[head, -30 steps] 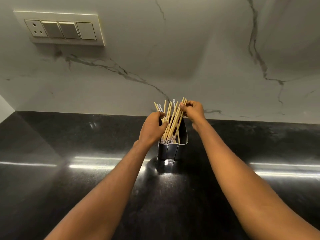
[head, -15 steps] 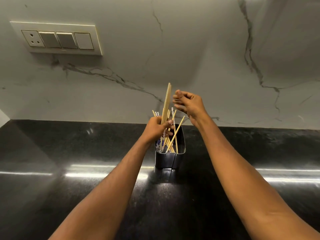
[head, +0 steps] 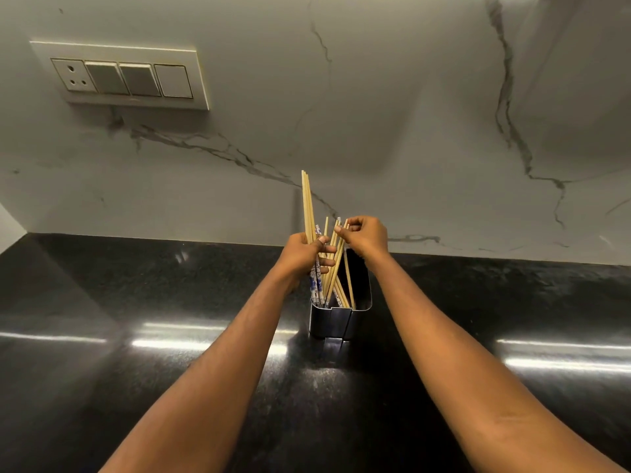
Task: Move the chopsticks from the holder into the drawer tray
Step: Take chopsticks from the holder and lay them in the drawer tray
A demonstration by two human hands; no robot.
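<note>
A shiny metal holder [head: 339, 320] stands on the black counter near the wall. Several wooden chopsticks [head: 336, 268] and a few with blue-and-white patterned ends lean inside it. My left hand [head: 302, 256] grips a small bundle of plain chopsticks [head: 308, 206] that sticks up well above the holder. My right hand [head: 367, 235] pinches the tops of several chopsticks still leaning in the holder. No drawer or tray is in view.
The glossy black countertop [head: 136, 370] stretches to both sides with bright light streaks. A white marble backsplash [head: 409, 131] rises behind the holder. A switch and socket plate [head: 124, 76] is mounted on the wall at upper left.
My right hand has come down from open above the holder and now pinches the tops of more chopsticks. My left hand still holds its raised bundle upright.
</note>
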